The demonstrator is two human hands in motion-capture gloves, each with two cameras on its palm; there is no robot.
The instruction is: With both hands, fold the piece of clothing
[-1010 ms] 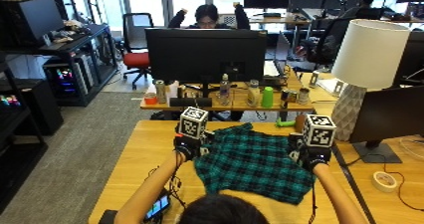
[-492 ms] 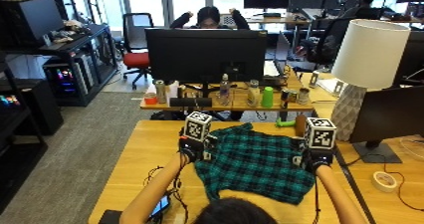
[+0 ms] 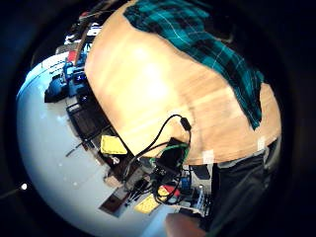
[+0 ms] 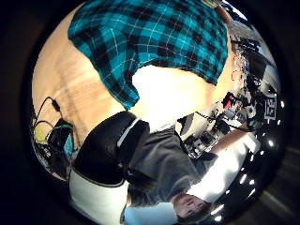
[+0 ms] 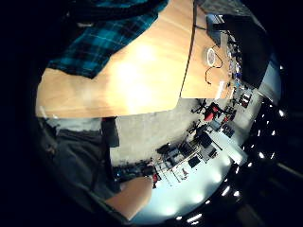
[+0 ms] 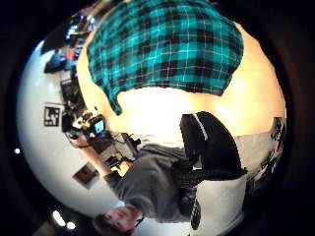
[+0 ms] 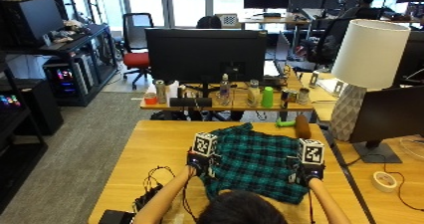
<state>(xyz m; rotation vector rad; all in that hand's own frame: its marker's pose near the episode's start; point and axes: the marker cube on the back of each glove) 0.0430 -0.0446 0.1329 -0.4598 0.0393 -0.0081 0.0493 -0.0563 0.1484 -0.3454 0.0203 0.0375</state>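
Garment: green-and-black plaid shirt [image 7: 255, 164] lies spread on wooden worktop [image 7: 139, 154]. My left hand [image 7: 199, 163] and right hand [image 7: 306, 171] sit at its side edges; grip state cannot be determined.

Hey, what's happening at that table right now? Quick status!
Left hand and right hand at opposite side edges of the plaid shirt; grip unclear. Shirt spread on wooden table, not yet folded. Nothing in the way.
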